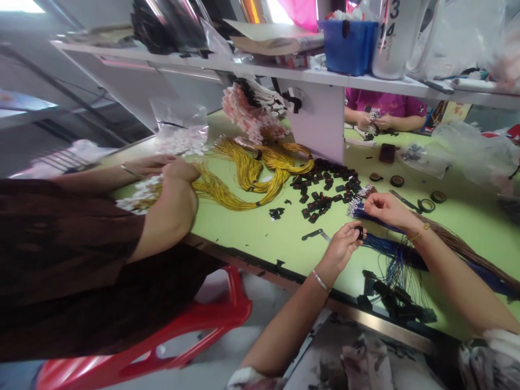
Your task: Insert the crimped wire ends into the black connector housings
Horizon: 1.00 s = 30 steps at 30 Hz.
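My left hand pinches a small black connector housing between thumb and fingers, just above the table's near edge. Up and to the right, my right hand is closed, thumb and index finger pressed together; what is in the pinch is too small to make out. Beside it lies a bundle of wires with silver terminal ends. Blue wires run below my right hand, towards finished-looking black connectors at the table's edge. Loose black housings lie scattered to the left of my hands.
On the green table are yellow wire bundles, a folding blade and tape rolls. A co-worker's arms work at the left; another person sits opposite. A shelf spans above; a red stool stands below.
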Available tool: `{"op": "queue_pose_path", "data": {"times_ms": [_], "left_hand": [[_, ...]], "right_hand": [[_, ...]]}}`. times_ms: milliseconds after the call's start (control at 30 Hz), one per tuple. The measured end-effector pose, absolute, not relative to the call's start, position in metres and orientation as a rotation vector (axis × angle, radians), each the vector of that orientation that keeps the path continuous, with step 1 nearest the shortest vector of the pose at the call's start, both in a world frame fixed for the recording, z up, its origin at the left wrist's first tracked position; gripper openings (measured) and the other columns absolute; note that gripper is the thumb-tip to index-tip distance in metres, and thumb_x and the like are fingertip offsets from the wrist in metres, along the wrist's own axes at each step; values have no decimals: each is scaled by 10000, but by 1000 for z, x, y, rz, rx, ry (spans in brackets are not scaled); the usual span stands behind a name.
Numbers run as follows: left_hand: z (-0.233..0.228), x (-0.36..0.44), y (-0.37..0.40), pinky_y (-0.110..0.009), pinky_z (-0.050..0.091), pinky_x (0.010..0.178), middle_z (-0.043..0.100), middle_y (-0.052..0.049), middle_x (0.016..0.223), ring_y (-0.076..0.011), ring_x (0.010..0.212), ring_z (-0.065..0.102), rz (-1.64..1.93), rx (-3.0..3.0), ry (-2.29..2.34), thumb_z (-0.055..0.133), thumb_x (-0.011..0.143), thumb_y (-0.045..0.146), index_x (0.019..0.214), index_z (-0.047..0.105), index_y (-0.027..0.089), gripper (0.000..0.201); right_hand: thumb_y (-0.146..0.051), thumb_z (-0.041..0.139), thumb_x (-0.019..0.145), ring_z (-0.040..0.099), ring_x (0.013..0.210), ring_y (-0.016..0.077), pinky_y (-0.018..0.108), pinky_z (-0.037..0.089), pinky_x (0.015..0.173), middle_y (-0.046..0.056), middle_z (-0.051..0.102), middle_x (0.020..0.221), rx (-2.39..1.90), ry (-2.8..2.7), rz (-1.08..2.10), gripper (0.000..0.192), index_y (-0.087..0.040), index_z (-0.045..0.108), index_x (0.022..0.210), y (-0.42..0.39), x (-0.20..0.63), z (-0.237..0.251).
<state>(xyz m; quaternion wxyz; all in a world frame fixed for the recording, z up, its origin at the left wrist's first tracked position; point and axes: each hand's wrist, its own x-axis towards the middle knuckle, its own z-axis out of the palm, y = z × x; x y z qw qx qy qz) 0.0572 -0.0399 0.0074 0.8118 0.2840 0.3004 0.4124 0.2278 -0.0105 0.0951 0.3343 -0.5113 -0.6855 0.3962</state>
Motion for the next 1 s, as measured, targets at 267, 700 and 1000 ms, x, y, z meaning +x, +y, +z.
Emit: {"op": "queue_pose_path", "data": {"times_ms": [267,700,1000], "left_hand": [[9,60,-40,-226,455,717,614,-44,903,-102,780,562,882,519,600,687,724,164,937,649,160,216],[9,59,-41,-208,465,693,606,-41,880,-96,753,562,871,525,595,680,733,167,927,649,150,198],[6,60,-44,-212,465,716,603,-26,874,-92,760,568,895,592,655,766,660,217,928,637,150,305]], "right_hand": [[-232,541,709,379,531,89,210,315,518,-39,472,576,-1472,-1757,851,82,-186,509,649,-61,220,61],[-232,544,747,374,505,94,223,277,504,-33,476,558,-1518,-1886,583,135,-195,480,634,-71,214,51],[-186,506,768,394,522,105,234,279,526,-7,502,590,-1452,-2020,293,119,-185,489,650,-74,205,49]]}}
